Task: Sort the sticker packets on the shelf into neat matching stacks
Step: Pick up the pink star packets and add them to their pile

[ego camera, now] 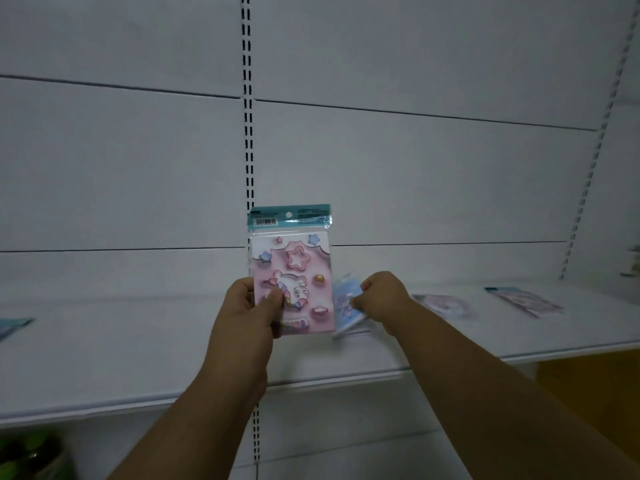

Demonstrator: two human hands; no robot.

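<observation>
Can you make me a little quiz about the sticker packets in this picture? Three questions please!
1. True or false: the left hand holds the pink unicorn packet upright.
2. What colour is the packet that the right hand grips? A) green B) pale blue C) black
3. Fill in: more packets, like the far right one, lie flat on the white ____.

Key: 1 true; 2 B; 3 shelf.
</observation>
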